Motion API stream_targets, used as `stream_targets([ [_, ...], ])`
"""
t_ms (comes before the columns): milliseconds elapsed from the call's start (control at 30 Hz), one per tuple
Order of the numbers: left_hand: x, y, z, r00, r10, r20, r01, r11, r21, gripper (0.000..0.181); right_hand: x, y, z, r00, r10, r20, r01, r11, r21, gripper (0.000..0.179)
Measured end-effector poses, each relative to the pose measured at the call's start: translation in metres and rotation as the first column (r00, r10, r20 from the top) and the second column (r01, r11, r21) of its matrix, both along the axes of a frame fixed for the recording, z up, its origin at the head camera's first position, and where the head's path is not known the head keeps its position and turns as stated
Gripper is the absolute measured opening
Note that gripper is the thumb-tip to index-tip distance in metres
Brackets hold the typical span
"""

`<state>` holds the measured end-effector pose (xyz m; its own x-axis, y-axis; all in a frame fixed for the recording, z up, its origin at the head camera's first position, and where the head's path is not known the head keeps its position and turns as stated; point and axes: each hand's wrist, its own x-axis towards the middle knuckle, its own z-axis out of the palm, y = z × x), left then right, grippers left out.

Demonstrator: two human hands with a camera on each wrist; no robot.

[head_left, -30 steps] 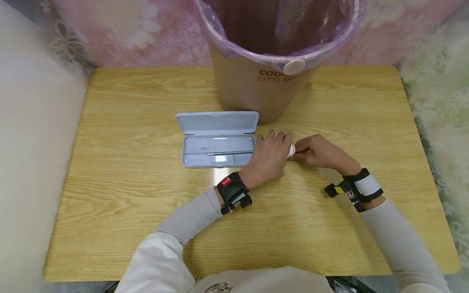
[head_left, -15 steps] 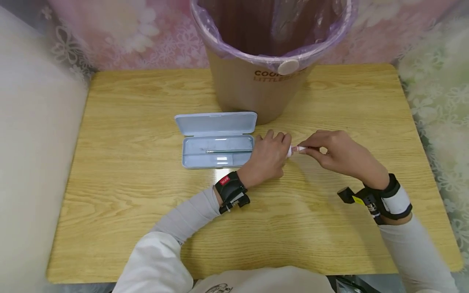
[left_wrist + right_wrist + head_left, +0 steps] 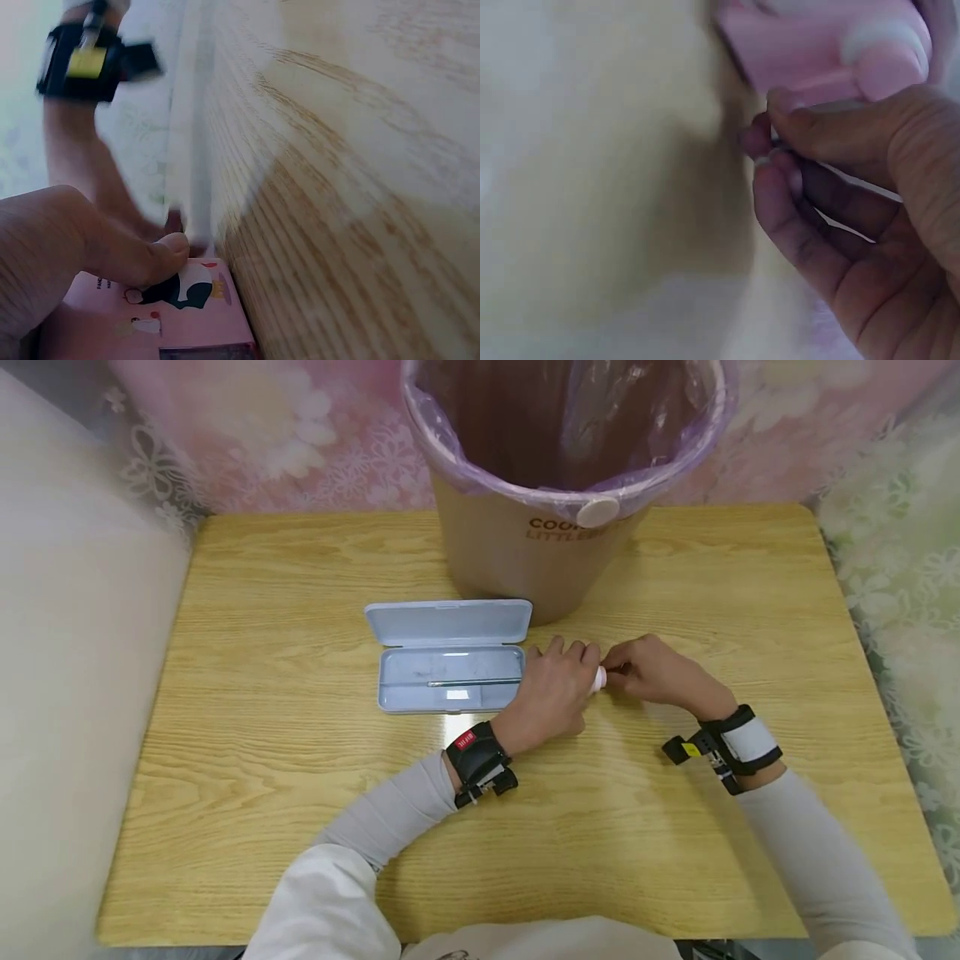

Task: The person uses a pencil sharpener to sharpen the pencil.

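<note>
In the head view my left hand (image 3: 551, 693) grips a pink hand-crank pencil sharpener (image 3: 97, 330), mostly hidden under the fingers. The left wrist view shows my thumb pressed on its penguin-printed face. Beside it, my right hand (image 3: 656, 675) pinches the small crank handle; in the right wrist view its fingertips largely cover the handle, next to the sharpener's round pink hub (image 3: 889, 69) with a white ring. A dark, slim pencil (image 3: 472, 682) crosses over the light-blue pencil case (image 3: 450, 624), which lies with its lid raised. The pencil's right end is hidden by my left hand.
Behind the case stands a tall brown bin (image 3: 517, 564) with a purple liner, close to the raised lid. Everything rests on a wooden table (image 3: 262, 760); a flowery pink backdrop (image 3: 360, 452) rises behind it, and a white surface (image 3: 82, 693) borders the left.
My right hand swings out to the right by half a second ago, then comes back close to the sharpener. The left hand keeps its hold, and the pencil stays in place.
</note>
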<state>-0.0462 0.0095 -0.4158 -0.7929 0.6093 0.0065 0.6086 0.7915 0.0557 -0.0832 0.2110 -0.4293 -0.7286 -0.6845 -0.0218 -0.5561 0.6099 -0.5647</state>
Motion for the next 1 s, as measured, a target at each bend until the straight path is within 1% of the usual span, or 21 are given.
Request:
stream_targets([
  [33,0.0,0.0,0.0,1.0,0.0,-0.007,0.0,1.0,0.004,0.042,0.008,0.002,-0.003,1.0,0.005,0.02,-0.004,1.0,-0.016,0.013],
  [100,0.001,0.001,0.0,1.0,0.0,-0.006,0.0,1.0,0.009,0.041,0.027,0.005,-0.002,1.0,-0.001,0.018,0.002,0.999,-0.045,0.011],
  [133,0.0,0.002,0.001,1.0,0.0,-0.004,0.0,1.0,0.008,0.041,0.035,0.007,0.001,1.0,0.001,0.004,-0.001,0.998,-0.062,0.01],
  [200,0.0,0.003,0.002,1.0,-0.002,0.01,0.002,1.0,-0.001,0.044,0.05,0.009,0.01,0.999,0.002,-0.039,-0.006,0.997,-0.083,0.013],
  [267,0.0,0.004,0.004,1.0,-0.003,0.026,0.003,1.0,-0.011,0.047,0.059,0.012,0.021,0.996,0.001,-0.093,-0.01,0.995,-0.097,0.017],
  [333,0.0,0.004,0.004,0.999,-0.006,0.037,0.007,1.0,-0.015,0.047,0.061,0.013,0.031,0.989,0.003,-0.148,-0.02,0.993,-0.119,0.021],
  [400,0.0,0.003,0.004,0.999,-0.009,0.04,0.01,1.0,-0.019,0.047,0.056,0.013,0.041,0.981,-0.007,-0.195,-0.02,0.991,-0.136,0.024],
  [500,0.0,0.002,0.003,0.999,-0.007,0.043,0.008,1.0,-0.016,0.047,0.04,0.011,0.052,0.97,-0.028,-0.242,-0.009,0.989,-0.15,0.026],
  [567,0.0,0.002,0.003,0.999,-0.008,0.042,0.008,1.0,-0.014,0.048,0.027,0.008,0.056,0.968,-0.038,-0.248,0.003,0.99,-0.143,0.024],
  [633,0.001,0.001,0.003,0.999,-0.009,0.047,0.01,1.0,-0.009,0.05,0.015,0.007,0.056,0.97,-0.045,-0.24,0.015,0.992,-0.125,0.02],
  [667,0.001,0.001,0.003,0.999,-0.011,0.052,0.012,1.0,-0.008,0.051,0.011,0.007,0.055,0.971,-0.048,-0.234,0.021,0.993,-0.116,0.019],
  [733,0.001,0.001,0.003,0.998,-0.018,0.059,0.019,1.0,-0.014,0.06,0.003,0.007,0.051,0.975,-0.052,-0.215,0.03,0.994,-0.106,0.017],
  [867,0.001,0.001,0.003,0.998,-0.015,0.067,0.017,0.999,-0.034,0.075,-0.009,0.007,0.04,0.981,-0.052,-0.185,0.036,0.995,-0.088,0.016],
  [933,0.001,0.001,0.004,0.998,-0.011,0.064,0.013,0.999,-0.03,0.074,-0.014,0.007,0.031,0.986,-0.046,-0.161,0.036,0.997,-0.067,0.015],
  [1000,0.0,0.001,0.004,0.998,-0.009,0.059,0.01,1.0,-0.014,0.065,-0.017,0.007,0.02,0.991,-0.046,-0.126,0.041,0.998,-0.042,0.015],
])
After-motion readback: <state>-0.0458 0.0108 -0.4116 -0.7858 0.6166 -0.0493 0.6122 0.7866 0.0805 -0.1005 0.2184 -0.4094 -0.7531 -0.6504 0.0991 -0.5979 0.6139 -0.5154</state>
